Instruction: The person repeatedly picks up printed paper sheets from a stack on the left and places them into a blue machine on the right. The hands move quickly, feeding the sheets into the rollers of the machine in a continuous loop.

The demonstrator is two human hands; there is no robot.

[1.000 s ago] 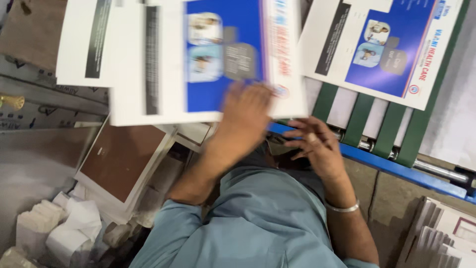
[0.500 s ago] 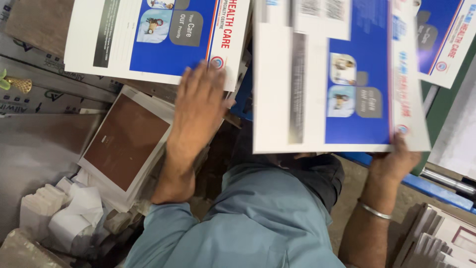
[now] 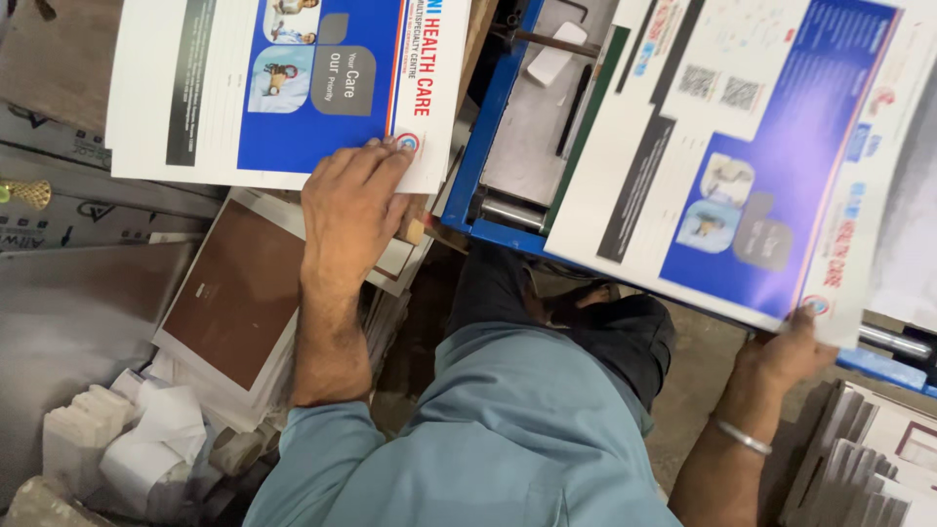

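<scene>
Left hand point(image 3: 353, 205) flat, palm down, fingers spread, resting on the lower right corner of a printed sheet point(image 3: 283, 88); no pinch, only pressing. Sheet white with a blue panel and small photographs, lying topmost on a stack at upper left, corner overhanging toward the blue machine frame point(image 3: 483, 156).

Right hand point(image 3: 786, 346) closed on the lower corner of a second printed sheet point(image 3: 752, 156), thumb on top, fingers hidden beneath. Sheet of the same kind, white with blue panel, held tilted, lying across the machine bed point(image 3: 532, 127) and hiding most of it. Metal bangle point(image 3: 744, 437) on the right wrist.

Below the left forearm: brown-covered pad point(image 3: 234, 293) on a pile of paper, just beside the stack. Bottom left: white paper scraps point(image 3: 127, 439), heaped. Bottom right: fanned stack of card sheets point(image 3: 869, 459), near the right wrist but apart from it. Far left edge: small brass-coloured fitting point(image 3: 27, 192).

Blue-grey shirt point(image 3: 488, 439) filling the lower middle of the view. Dark trousers point(image 3: 625, 332) visible under the machine frame. The two printed sheets well apart, the machine frame between them.
</scene>
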